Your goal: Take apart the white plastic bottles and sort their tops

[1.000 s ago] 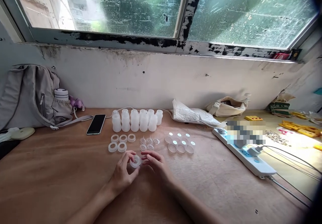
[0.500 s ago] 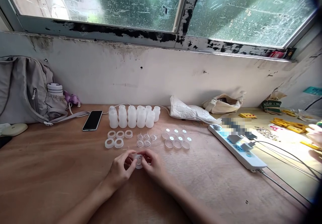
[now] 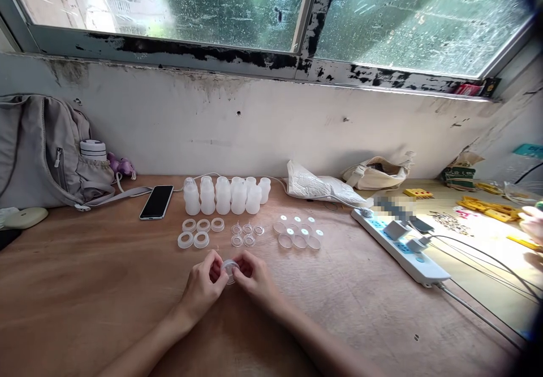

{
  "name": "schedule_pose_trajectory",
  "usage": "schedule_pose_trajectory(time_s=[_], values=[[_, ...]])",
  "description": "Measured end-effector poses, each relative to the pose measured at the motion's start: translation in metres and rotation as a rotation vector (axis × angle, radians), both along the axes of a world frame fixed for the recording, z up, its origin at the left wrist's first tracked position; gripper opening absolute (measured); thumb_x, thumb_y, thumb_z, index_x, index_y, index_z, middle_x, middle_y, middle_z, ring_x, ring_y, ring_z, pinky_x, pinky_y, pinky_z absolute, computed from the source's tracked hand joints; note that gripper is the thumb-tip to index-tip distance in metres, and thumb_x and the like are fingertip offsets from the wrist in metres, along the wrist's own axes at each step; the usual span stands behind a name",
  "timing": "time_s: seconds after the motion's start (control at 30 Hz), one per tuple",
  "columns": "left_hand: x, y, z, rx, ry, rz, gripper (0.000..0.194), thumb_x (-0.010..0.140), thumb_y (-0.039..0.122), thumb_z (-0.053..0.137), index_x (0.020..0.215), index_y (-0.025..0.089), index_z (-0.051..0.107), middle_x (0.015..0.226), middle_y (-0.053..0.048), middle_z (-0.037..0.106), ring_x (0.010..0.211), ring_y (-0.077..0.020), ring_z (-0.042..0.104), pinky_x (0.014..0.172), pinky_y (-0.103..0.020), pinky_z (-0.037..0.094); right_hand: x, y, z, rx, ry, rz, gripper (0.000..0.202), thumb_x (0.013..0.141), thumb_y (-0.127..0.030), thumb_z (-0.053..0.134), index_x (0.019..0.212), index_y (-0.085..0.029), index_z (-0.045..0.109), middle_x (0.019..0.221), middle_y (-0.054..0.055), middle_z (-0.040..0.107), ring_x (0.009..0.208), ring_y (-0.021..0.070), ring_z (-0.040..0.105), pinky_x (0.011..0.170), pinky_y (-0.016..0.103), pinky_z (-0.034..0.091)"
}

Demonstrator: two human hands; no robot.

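Between my hands, low over the wooden table (image 3: 127,269), is a small round translucent plastic piece (image 3: 230,269) with a rim. My left hand (image 3: 207,278) pinches its left side, and my right hand (image 3: 252,275) pinches the right side. Beyond them lie several white rings (image 3: 185,240) at the left, several clear ringed parts with thin tips (image 3: 236,241) in the middle, and several clear discs (image 3: 300,242) at the right. Several frosted bottles (image 3: 223,196) stand upright in a cluster behind these parts.
A phone (image 3: 156,202) and a grey backpack (image 3: 42,151) are at the left. Near the wall are a white padded packet (image 3: 320,186) and a beige pouch (image 3: 377,174). A power strip (image 3: 399,247) with cables lies at the right. Part of another person's hand (image 3: 532,224) shows at the right edge.
The round piece has tilted and shifted slightly left between my fingers, so its rim now shows at the top. My fingers have moved a little with it.
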State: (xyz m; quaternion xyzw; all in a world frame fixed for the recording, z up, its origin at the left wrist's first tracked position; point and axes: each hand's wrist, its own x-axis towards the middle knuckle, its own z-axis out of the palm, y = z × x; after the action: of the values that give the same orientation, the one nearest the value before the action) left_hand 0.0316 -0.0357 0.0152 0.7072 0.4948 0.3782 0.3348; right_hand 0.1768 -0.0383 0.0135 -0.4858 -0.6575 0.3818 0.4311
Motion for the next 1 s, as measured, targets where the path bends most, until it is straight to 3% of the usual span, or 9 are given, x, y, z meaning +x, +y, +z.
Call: schedule_pose_trajectory(time_s=[0.13,0.33,0.67,1.0], values=[[0.0,0.0,-0.001,-0.007,-0.027,0.005,0.007,0.073,0.024,0.048,0.069,0.02,0.043,0.057,0.005,0.049,0.049,-0.0098,0.049,0.048,-0.019,0.039,0.001,0.0,0.001,-0.004,0.041,0.0,0.007,0.072,-0.018,0.051,0.071,-0.016,0.057,0.058,-0.002,0.053,0.051,0.0084,0.045,0.048,0.019,0.037],[-0.001,0.003,0.001,-0.028,-0.014,-0.038,0.015,0.077,0.029,0.046,0.089,0.02,0.049,0.054,0.004,0.053,0.05,-0.0123,0.054,0.05,-0.021,0.042,0.001,0.0,-0.003,-0.017,0.045,0.038,0.018,0.079,-0.025,0.049,0.088,-0.018,0.062,0.076,0.002,0.062,0.066,0.0131,0.054,0.056,0.022,0.044],[0.001,0.002,0.002,-0.053,0.003,-0.034,0.016,0.076,0.03,0.048,0.08,0.016,0.056,0.063,-0.001,0.062,0.057,-0.014,0.059,0.055,-0.022,0.045,0.004,0.003,-0.01,0.005,-0.009,-0.03,0.018,0.074,-0.025,0.054,0.084,-0.015,0.066,0.068,0.002,0.062,0.057,0.0115,0.052,0.054,0.022,0.042],[0.003,-0.005,0.0,0.092,0.181,0.024,0.009,0.075,0.024,0.044,0.067,0.02,0.046,0.053,0.006,0.048,0.05,-0.0102,0.049,0.052,-0.02,0.036,0.002,0.002,-0.007,-0.009,0.03,0.003,0.012,0.072,-0.019,0.054,0.076,-0.014,0.064,0.06,0.0,0.057,0.055,0.0101,0.049,0.051,0.021,0.039]])
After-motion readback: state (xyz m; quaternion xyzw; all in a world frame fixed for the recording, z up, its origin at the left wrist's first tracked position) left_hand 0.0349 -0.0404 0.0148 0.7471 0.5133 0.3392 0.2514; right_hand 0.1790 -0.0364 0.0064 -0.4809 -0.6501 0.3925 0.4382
